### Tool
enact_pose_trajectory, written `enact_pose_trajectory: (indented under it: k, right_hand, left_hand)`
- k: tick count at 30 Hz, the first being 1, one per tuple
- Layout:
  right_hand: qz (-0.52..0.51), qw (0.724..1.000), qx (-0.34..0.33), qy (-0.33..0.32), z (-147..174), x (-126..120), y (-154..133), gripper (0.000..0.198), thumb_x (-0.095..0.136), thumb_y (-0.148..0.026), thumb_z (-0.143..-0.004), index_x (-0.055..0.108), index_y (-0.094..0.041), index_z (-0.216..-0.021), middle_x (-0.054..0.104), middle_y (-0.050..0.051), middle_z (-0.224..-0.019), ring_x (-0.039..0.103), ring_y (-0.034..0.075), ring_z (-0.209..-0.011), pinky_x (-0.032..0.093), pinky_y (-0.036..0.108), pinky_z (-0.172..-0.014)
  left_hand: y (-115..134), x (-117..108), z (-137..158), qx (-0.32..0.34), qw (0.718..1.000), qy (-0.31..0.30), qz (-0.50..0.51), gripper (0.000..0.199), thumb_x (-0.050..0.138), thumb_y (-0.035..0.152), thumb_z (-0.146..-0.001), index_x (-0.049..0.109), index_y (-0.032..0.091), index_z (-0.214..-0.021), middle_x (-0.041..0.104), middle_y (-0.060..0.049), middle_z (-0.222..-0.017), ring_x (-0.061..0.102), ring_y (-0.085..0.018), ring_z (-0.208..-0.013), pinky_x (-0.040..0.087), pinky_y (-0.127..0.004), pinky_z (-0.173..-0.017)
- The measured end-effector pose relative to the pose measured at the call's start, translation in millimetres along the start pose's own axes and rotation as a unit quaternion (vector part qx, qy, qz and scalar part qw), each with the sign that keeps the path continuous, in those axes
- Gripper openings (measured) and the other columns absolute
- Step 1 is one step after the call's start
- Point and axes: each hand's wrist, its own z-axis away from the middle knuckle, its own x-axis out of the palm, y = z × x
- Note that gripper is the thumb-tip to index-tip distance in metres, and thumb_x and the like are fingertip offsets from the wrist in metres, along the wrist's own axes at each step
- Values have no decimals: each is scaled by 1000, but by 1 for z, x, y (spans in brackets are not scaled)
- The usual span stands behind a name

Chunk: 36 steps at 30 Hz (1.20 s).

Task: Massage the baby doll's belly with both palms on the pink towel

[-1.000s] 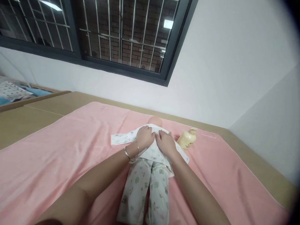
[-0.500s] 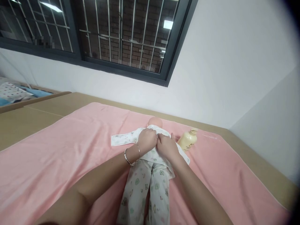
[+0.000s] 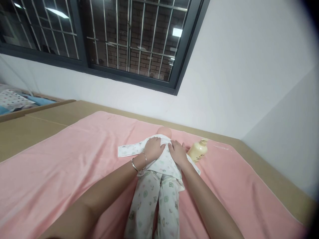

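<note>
A baby doll (image 3: 163, 131) lies on its back on a pink blanket (image 3: 82, 159), its head toward the wall. It wears a white printed top (image 3: 163, 165) and matching printed trousers (image 3: 147, 202). My left hand (image 3: 153, 148) rests flat on the left side of the top's chest, fingers stretched out, a silver bangle at the wrist. Opposite it, my right hand (image 3: 178, 153) lies flat on the right side of the chest, fingers apart. One sleeve (image 3: 129, 150) stretches out to the left. The other sleeve is partly hidden by my right forearm.
A pale yellow pump bottle (image 3: 198, 151) leans beside the doll on the right. Beneath the blanket is a tan padded surface (image 3: 50, 114), bordered by a white wall (image 3: 224, 83). A barred window (image 3: 134, 39) is above. Spotted and blue cloths (image 3: 15, 99) lie at far left.
My hands were pinched together at the middle of the top's chest. They have moved apart, and the fingers now lie spread flat on the cloth.
</note>
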Motion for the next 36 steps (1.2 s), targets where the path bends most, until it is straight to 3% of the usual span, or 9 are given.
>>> enact_pose_trajectory:
  k: [3, 8, 10, 12, 15, 17, 21, 36]
  right_hand:
    - [-8, 1000, -22, 19, 7, -7, -14, 33, 31, -26, -95, 62, -18, -104, 69, 8, -104, 59, 21, -107, 10, 49, -116]
    - [13, 998, -50, 36, 21, -16, -33, 30, 33, -16, -90, 63, -20, -87, 70, 4, -84, 62, 18, -86, 11, 44, -116]
    - [11, 998, -45, 38, 22, -14, -33, 33, 31, -20, -93, 64, -20, -91, 71, 5, -89, 62, 19, -91, 12, 45, -115]
    - [6, 999, -27, 35, 18, -8, -27, 37, 30, -28, -97, 64, -18, -105, 70, 10, -107, 59, 23, -107, 16, 47, -114]
    - [-2, 1000, 11, 10, 7, 3, -10, 50, 29, -42, -99, 51, -14, -135, 49, 15, -143, 39, 28, -136, 16, 52, -114]
    - [-13, 999, 26, -15, 1, 9, 0, 57, 29, -48, -99, 41, -15, -144, 37, 14, -152, 28, 27, -143, 11, 54, -116]
    - [-20, 999, 22, -12, -2, 13, 9, 59, 26, -53, -99, 40, -19, -145, 37, 11, -153, 27, 25, -144, 7, 55, -117]
    - [-8, 1000, 16, 13, 1, 15, 9, 57, 27, -49, -99, 44, -17, -143, 42, 12, -149, 33, 25, -141, 16, 50, -117]
  left_hand:
    - [15, -12, 7, 25, 999, -8, -34, 27, 45, 29, -92, 65, 12, -98, 69, -14, -101, 63, -29, -97, 47, -41, -89]
    - [25, -19, 13, 55, 998, -4, -22, 20, 46, 16, -87, 65, 15, -93, 68, -11, -96, 63, -27, -93, 48, -38, -84]
    - [19, -14, 11, 38, 999, 7, -5, 21, 47, 20, -88, 65, 15, -97, 69, -12, -100, 63, -27, -97, 48, -39, -87]
    - [9, -4, 6, 14, 1000, 17, 18, 26, 48, 27, -90, 64, 14, -105, 68, -13, -110, 61, -28, -107, 46, -40, -95]
    - [-8, 14, -3, -16, 998, 25, 64, 39, 46, 37, -93, 59, 13, -121, 62, -14, -128, 54, -27, -122, 39, -41, -107]
    - [-16, 23, -7, -22, 996, 28, 84, 42, 45, 39, -94, 58, 13, -124, 59, -13, -133, 51, -27, -127, 36, -41, -110]
    - [-19, 30, -8, -19, 995, 41, 92, 42, 44, 40, -95, 58, 13, -125, 58, -12, -136, 50, -27, -128, 35, -43, -112]
    - [-17, 28, -5, -25, 993, 47, 108, 42, 47, 39, -94, 56, 15, -127, 58, -11, -135, 50, -26, -128, 34, -41, -113]
